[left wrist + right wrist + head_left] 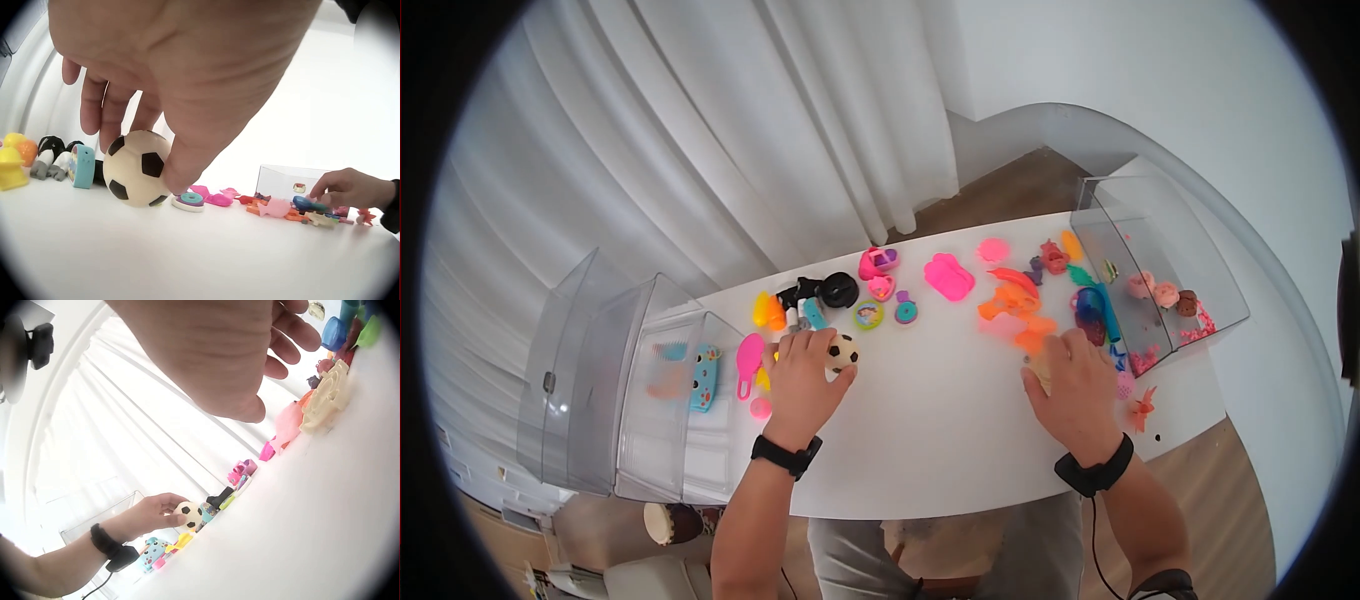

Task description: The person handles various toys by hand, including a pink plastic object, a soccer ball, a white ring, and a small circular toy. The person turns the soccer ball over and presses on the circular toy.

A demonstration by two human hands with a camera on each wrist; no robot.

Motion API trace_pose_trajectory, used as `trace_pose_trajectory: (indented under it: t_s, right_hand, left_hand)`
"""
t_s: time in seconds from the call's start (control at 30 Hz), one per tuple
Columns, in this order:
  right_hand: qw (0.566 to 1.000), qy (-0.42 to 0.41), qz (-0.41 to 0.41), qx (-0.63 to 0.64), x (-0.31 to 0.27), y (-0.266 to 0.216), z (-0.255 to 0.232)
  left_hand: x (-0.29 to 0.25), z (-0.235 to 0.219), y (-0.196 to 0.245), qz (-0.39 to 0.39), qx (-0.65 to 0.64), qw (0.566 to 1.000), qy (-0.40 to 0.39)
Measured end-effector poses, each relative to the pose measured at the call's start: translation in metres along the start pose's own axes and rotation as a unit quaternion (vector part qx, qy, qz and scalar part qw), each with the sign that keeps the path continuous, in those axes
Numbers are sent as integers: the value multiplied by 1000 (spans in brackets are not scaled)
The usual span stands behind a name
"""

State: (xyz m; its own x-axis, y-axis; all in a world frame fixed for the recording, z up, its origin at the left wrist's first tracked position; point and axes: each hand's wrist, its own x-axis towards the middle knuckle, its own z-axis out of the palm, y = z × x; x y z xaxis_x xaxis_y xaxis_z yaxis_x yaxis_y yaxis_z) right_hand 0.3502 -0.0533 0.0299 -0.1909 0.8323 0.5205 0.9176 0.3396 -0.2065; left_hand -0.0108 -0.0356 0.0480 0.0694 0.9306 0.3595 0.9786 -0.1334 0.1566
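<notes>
A black and white toy football (843,352) is held between the thumb and fingers of the left hand (798,385); the left wrist view shows the ball (137,167) close up, pinched at its side. The right hand (1080,395) hovers over the toys at the right with fingers spread and bent a little. Below and beside it lie a cream-coloured toy (326,397) and a pink fish-shaped toy (288,425). In the right wrist view nothing shows between the right thumb and fingers.
Clear bins stand at the left (655,400) and right (1170,345), the right one holding pink flower-like pieces. Along the back lie a black round toy (838,290), a pink tray (949,277) and orange toys (1010,298). A pink paddle (749,362) lies beside the left hand.
</notes>
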Motion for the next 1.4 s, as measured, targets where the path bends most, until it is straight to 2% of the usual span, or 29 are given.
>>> trace_pose_trajectory:
  t_s: [0.27,0.43,0.5,0.6,0.67,0.7,0.83,0.9,1.0,1.07,1.1,1.13,1.17,1.23,1.4]
  right_hand:
    - [996,-34,56,-62,-3,-12,5]
    - [994,-56,45,-77,-4,-1,12]
    - [994,-67,34,-76,-5,1,15]
    - [992,-72,25,-97,-5,0,17]
    - [989,-89,35,-116,-3,-2,17]
    - [989,-90,30,-115,-2,-4,16]
    - [991,-79,10,-103,-1,-7,15]
    - [992,-76,2,-105,0,-4,15]
    - [991,-44,-5,-128,6,-6,14]
    - [1000,8,-11,16,15,-21,12]
    - [1000,7,-10,13,18,-31,16]
    - [990,-64,46,120,22,-44,23]
    - [960,-132,102,225,25,-56,32]
    - [932,-145,95,319,32,-75,64]
    - [935,-177,47,305,58,-120,108]
  left_hand:
    - [-2,21,-17,-8,14,1000,-4]
    - [-7,22,-21,-11,-3,1000,19]
    - [-8,20,-24,-17,-25,999,-20]
    - [-9,23,-27,-24,-22,999,-21]
    - [-13,29,-28,-20,-23,1000,4]
    - [-14,32,-28,-10,-25,999,27]
    - [-13,34,-21,-26,-50,998,25]
    - [-10,35,-20,-38,-50,998,-9]
    - [-10,36,-21,-54,-64,996,-14]
    - [-11,37,-22,-73,-90,993,-12]
    - [-12,39,-22,-90,-117,989,-10]
    - [-12,41,-22,-88,-121,989,-11]
    - [-13,43,-23,-95,-131,987,-1]
    - [-14,45,-23,-96,-146,985,6]
    - [-14,40,-31,-103,-176,978,34]
